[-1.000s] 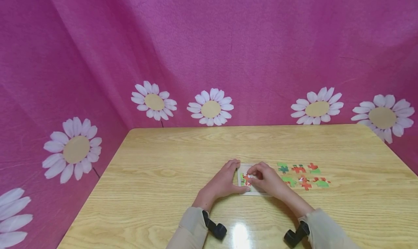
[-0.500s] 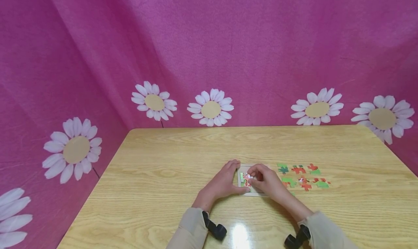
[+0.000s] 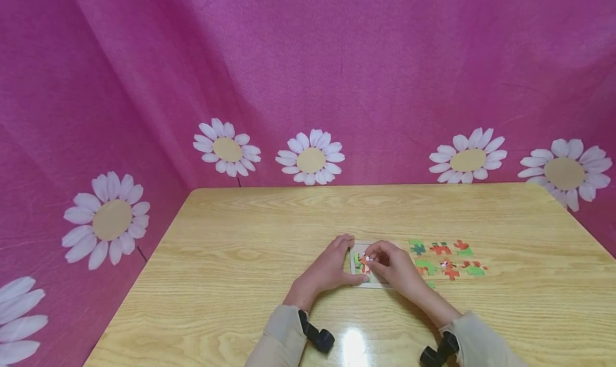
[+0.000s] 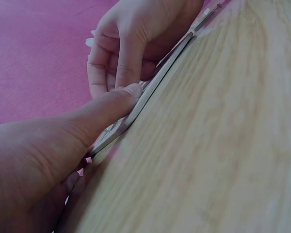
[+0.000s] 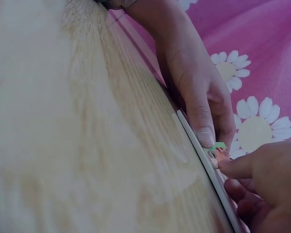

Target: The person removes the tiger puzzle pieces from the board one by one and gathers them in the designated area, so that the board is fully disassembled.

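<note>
A shallow, light-coloured puzzle tray [image 3: 360, 247] lies on the table. My left hand [image 3: 329, 268] holds it at its left end, thumb over the near rim and fingers at the far side. Inside the tray's left part are red and green jigsaw pieces. My right hand [image 3: 398, 264] is over the tray, its thumb and index finger pinching a red-and-white jigsaw piece [image 3: 364, 264] there. In the right wrist view, green and orange jigsaw pieces [image 5: 221, 151] show between the left thumb and the right thumb. The right hand covers much of the tray's right part.
Several loose jigsaw pieces lie right of the tray in rough rows, among them a green one [image 3: 417, 247] and a red one [image 3: 449, 271]. Another green piece [image 3: 430, 284] shows beside the right forearm. A pink curtain [image 3: 308, 78] with daisies stands behind the wooden table [image 3: 240, 249].
The right fingers have shifted only slightly over the same spot in the tray, and the glare on the red pieces there has faded. The left hand has stayed in place.
</note>
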### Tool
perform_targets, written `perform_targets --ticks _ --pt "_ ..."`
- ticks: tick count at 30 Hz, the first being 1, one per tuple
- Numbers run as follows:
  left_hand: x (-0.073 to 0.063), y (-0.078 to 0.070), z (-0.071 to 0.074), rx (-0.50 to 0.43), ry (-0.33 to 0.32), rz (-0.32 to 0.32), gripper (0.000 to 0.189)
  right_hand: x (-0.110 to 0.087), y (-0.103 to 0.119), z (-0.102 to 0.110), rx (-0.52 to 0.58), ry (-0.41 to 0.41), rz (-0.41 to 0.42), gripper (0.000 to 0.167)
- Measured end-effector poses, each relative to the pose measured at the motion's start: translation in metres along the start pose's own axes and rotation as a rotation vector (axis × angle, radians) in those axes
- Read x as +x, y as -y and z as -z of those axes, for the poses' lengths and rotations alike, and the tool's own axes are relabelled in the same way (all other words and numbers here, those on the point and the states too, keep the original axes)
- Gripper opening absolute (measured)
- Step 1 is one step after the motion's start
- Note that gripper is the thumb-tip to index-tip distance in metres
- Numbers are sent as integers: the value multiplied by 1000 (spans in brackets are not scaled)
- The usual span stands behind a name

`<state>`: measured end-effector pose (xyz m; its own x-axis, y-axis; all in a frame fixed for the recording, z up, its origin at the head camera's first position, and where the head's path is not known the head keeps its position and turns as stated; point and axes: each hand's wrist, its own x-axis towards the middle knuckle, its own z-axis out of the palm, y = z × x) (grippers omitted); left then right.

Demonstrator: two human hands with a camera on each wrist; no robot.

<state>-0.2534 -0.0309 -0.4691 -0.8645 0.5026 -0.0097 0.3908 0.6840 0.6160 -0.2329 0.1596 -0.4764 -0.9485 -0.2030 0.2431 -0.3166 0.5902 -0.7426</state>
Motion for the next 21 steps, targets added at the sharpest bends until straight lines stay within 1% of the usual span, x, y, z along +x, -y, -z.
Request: perform_targets --ticks 8,16,21 --pt "1 1 0 -7 -3 -6 90 -3 2 1 10 -17 15 18" --pt "1 0 1 -7 -4 -5 90 -6 5 2 17 -42 58 18" --pt "1 0 0 6 -5 -7 91 -7 5 2 28 -47 51 18"
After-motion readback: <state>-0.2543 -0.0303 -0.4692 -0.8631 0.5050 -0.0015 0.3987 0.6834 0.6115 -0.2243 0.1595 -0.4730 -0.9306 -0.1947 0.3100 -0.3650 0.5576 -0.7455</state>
